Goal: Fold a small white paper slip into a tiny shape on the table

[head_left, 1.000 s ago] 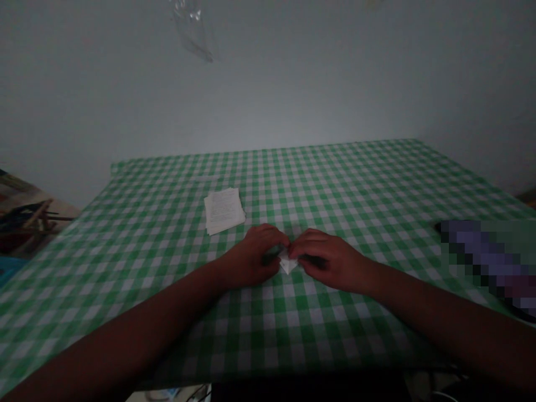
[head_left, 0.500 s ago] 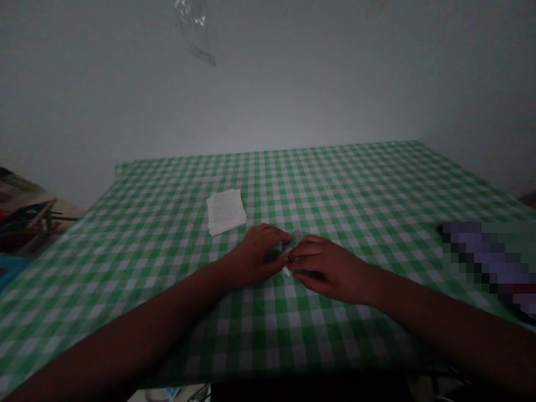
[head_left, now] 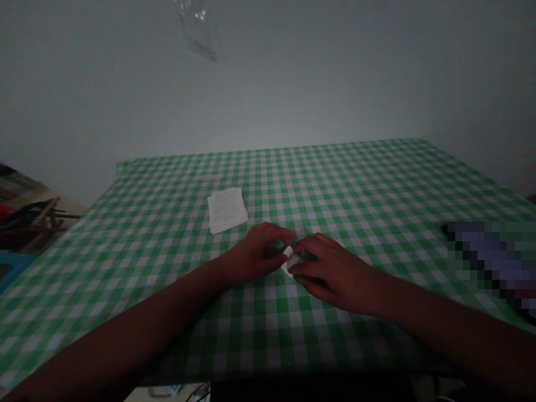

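Note:
A small folded piece of white paper (head_left: 287, 264) lies between my two hands, low over the table near its middle. My left hand (head_left: 258, 254) pinches its left side with thumb and forefinger. From the right, the bent fingers of my right hand (head_left: 329, 268) press on the paper, covering part of it. The folds themselves are too small and dim to make out. Behind my left hand rests a small stack of printed paper sheets (head_left: 228, 210), slightly fanned.
A green-and-white checked cloth (head_left: 335, 184) covers the table. At the right edge lies a dark, pixelated flat object (head_left: 489, 257). A clear plastic bag (head_left: 199, 30) hangs on the wall behind. Beyond the left edge, a blue container (head_left: 19, 268) stands lower down.
My right hand's fingers have shifted slightly to the right and spread a little, so more of the folded white paper shows. My left hand stays nearly in place.

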The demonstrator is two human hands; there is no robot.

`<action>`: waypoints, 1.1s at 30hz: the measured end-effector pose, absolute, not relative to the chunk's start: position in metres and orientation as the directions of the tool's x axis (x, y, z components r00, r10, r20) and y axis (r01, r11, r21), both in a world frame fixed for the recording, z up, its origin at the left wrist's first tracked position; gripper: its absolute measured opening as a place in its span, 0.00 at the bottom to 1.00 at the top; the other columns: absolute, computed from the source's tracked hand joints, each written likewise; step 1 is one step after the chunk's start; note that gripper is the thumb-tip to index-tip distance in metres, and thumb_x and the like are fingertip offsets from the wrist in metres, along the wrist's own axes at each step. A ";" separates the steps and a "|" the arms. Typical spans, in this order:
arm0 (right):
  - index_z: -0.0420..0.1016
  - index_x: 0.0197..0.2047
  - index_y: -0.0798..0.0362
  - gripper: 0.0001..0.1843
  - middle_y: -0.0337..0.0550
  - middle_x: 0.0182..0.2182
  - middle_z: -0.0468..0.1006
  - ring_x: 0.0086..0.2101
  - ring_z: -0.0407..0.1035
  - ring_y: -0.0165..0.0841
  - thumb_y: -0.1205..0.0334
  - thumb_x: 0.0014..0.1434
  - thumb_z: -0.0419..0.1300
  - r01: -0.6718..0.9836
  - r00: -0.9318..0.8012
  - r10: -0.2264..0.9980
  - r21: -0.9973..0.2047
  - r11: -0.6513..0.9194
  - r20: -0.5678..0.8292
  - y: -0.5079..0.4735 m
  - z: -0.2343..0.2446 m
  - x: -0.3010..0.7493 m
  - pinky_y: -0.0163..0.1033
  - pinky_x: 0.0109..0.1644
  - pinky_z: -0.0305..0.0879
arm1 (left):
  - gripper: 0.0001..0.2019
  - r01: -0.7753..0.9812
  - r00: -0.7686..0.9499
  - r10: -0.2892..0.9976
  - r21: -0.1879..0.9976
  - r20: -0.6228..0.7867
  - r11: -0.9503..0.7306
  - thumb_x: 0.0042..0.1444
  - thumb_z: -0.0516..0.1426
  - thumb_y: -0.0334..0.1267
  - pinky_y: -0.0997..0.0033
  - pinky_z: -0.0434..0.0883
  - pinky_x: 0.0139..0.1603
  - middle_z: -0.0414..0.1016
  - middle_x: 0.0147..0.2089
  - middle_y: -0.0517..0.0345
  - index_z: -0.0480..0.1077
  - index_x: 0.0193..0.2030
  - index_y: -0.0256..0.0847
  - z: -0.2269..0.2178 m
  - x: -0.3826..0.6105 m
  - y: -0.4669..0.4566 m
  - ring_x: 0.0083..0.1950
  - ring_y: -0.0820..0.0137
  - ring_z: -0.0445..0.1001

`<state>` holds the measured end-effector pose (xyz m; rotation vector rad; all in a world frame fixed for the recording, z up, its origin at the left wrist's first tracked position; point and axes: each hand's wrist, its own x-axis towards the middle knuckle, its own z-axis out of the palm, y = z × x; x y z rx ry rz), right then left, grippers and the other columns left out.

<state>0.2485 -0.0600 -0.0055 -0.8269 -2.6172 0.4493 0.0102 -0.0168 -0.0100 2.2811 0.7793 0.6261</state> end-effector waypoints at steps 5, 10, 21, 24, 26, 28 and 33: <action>0.79 0.47 0.50 0.11 0.52 0.50 0.73 0.52 0.66 0.45 0.62 0.66 0.58 0.506 -0.739 0.623 -0.399 0.765 0.257 -0.062 -0.009 0.249 0.54 0.55 0.66 | 0.12 0.220 0.644 0.744 0.889 0.177 -0.401 0.60 0.59 0.36 0.64 0.72 0.50 0.74 0.44 0.55 0.69 0.51 0.41 -0.015 0.015 -0.018 0.46 0.68 0.73; 0.78 0.45 0.50 0.08 0.47 0.46 0.76 0.49 0.68 0.38 0.65 0.66 0.58 0.423 -0.653 0.663 -0.549 0.721 0.366 -0.056 -0.012 0.250 0.46 0.52 0.68 | 0.15 0.069 0.539 0.827 0.971 0.158 -0.231 0.57 0.62 0.35 0.68 0.72 0.46 0.72 0.40 0.58 0.68 0.51 0.40 -0.020 0.019 -0.022 0.43 0.71 0.73; 0.66 0.41 0.47 0.14 0.35 0.35 0.76 0.36 0.73 0.31 0.60 0.56 0.68 0.301 -0.367 0.920 -0.918 0.258 0.139 -0.053 -0.013 0.240 0.40 0.41 0.69 | 0.12 0.075 0.441 0.881 0.972 0.169 -0.224 0.56 0.63 0.34 0.69 0.72 0.43 0.72 0.38 0.60 0.68 0.47 0.40 -0.014 0.026 -0.032 0.40 0.72 0.74; 0.65 0.42 0.47 0.17 0.35 0.36 0.75 0.36 0.73 0.31 0.58 0.54 0.69 0.289 -0.386 0.915 -0.926 0.242 0.119 -0.053 -0.013 0.240 0.40 0.41 0.69 | 0.12 0.128 0.415 0.897 0.967 0.152 -0.223 0.56 0.62 0.34 0.71 0.72 0.40 0.71 0.35 0.61 0.68 0.46 0.40 -0.012 0.028 -0.035 0.36 0.74 0.73; 0.66 0.43 0.47 0.18 0.36 0.37 0.75 0.37 0.73 0.32 0.59 0.54 0.69 0.324 -0.393 0.913 -0.913 0.249 0.110 -0.053 -0.013 0.240 0.40 0.41 0.69 | 0.11 0.144 0.413 0.898 0.962 0.153 -0.230 0.56 0.62 0.34 0.71 0.72 0.39 0.71 0.36 0.61 0.69 0.46 0.40 -0.011 0.030 -0.036 0.36 0.74 0.72; 0.66 0.43 0.47 0.15 0.35 0.37 0.75 0.36 0.72 0.32 0.61 0.56 0.67 0.358 -0.403 0.911 -0.900 0.249 0.091 -0.053 -0.013 0.241 0.39 0.39 0.68 | 0.11 0.160 0.410 0.900 0.959 0.149 -0.232 0.56 0.62 0.34 0.72 0.73 0.39 0.71 0.37 0.61 0.69 0.46 0.40 -0.010 0.030 -0.037 0.37 0.74 0.72; 0.65 0.42 0.48 0.11 0.35 0.34 0.74 0.35 0.72 0.31 0.66 0.58 0.62 0.380 -0.423 0.904 -0.892 0.244 0.067 -0.051 -0.013 0.242 0.39 0.39 0.67 | 0.12 0.226 0.408 0.904 0.945 0.130 -0.237 0.57 0.60 0.34 0.71 0.73 0.39 0.71 0.38 0.60 0.69 0.48 0.41 -0.014 0.028 -0.033 0.38 0.73 0.72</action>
